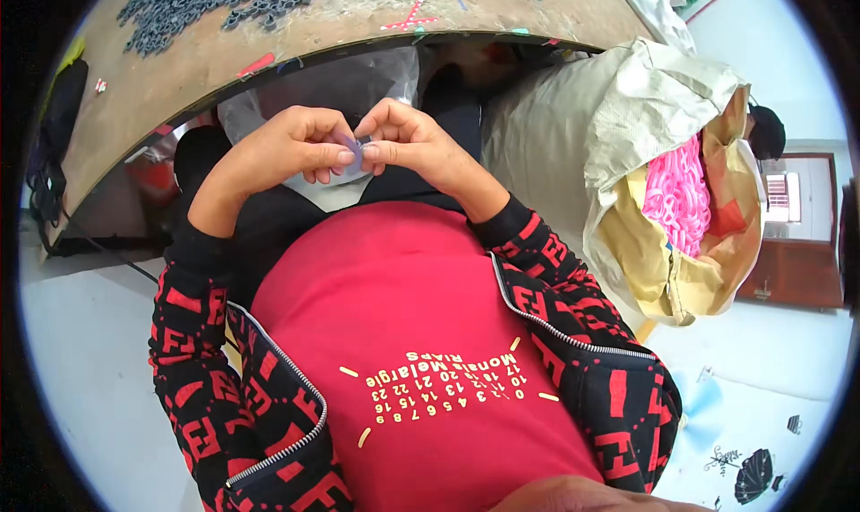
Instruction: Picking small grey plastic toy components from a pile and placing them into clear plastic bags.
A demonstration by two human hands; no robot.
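Observation:
My left hand (303,150) and my right hand (414,146) meet over my lap, just in front of the table edge. The left thumb and fingers pinch a small, thin, translucent lilac piece (353,157). Its exact kind is hard to make out. Closed beside it, the right thumb and fingers grip a small dark grey piece (364,140) that touches or nearly touches the lilac one; fingertips hide most of it. A clear plastic bag (385,73) hangs or lies behind the hands, under the table edge.
Many small dark grey looped pieces (184,10) lie heaped on the worn wooden table (358,19). Red-and-white tape (412,15) sticks to its top. At my right, a large white woven sack (573,109) gapes around bright pink loops (676,198). A cable (107,248) trails at left.

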